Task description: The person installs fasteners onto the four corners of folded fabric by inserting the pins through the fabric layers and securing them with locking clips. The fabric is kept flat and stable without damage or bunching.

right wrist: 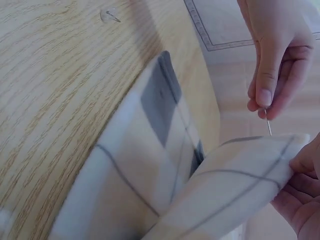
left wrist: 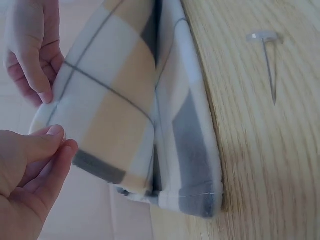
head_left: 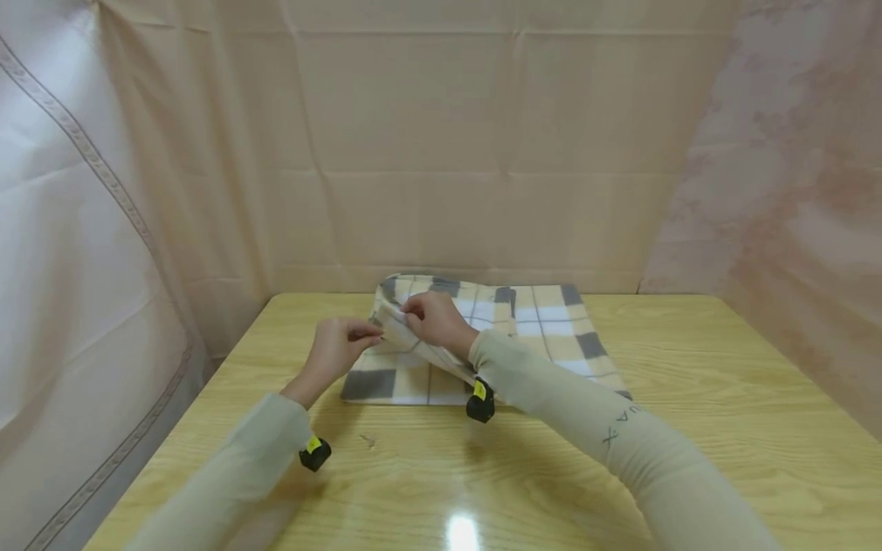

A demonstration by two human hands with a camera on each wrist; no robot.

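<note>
Cream curtains enclose a wooden table [head_left: 689, 428]. Plaid cloth [head_left: 544, 329] lies folded at the table's far centre, its left corner lifted. Right hand [head_left: 434, 320] pinches that raised corner. Left hand [head_left: 338, 348], just left of the cloth, pinches a thin pin [right wrist: 268, 124] at the corner's edge. Another pin [left wrist: 269, 62] lies on the table near the cloth.
</note>
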